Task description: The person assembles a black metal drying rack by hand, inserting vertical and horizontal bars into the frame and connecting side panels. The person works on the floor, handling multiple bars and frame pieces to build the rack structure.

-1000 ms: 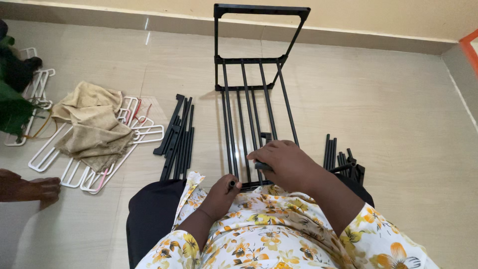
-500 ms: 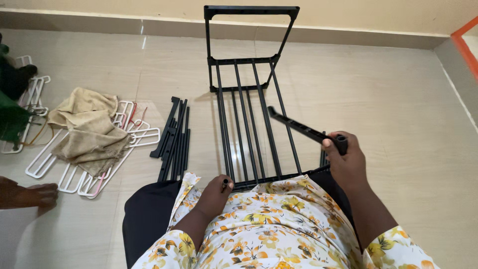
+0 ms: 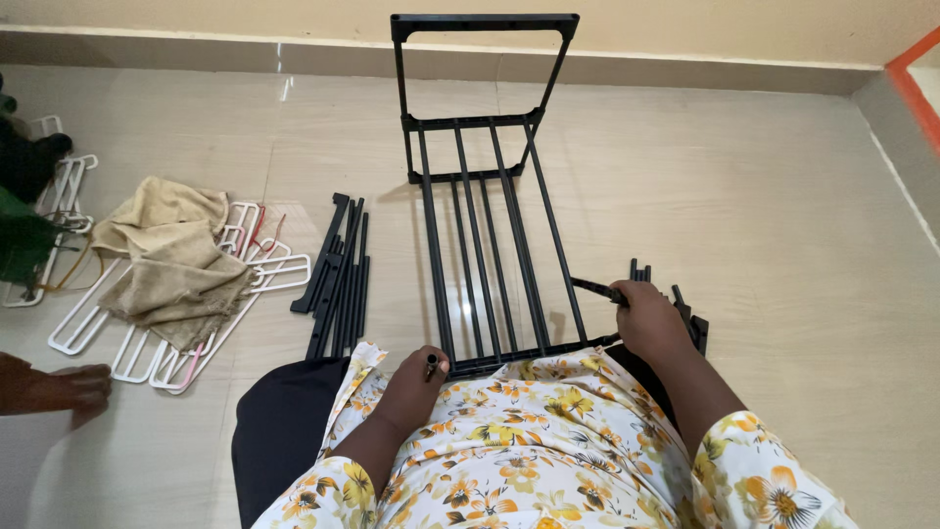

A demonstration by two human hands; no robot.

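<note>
Between both hands, black rack frame (image 3: 487,235), L hand (image 3: 413,380) grips its corner, R hand (image 3: 648,320) grips black bar (image 3: 593,288)

I see the rack frame (image 3: 485,196) on the floor (image 3: 744,196), loose rods (image 3: 338,279) left of it, hangers (image 3: 245,264) farther left.

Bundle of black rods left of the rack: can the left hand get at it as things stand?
Probably yes. The left hand grips the rack at its near corner, and the bundle of black rods lies uncovered on the floor just beside; it must let go first.
</note>
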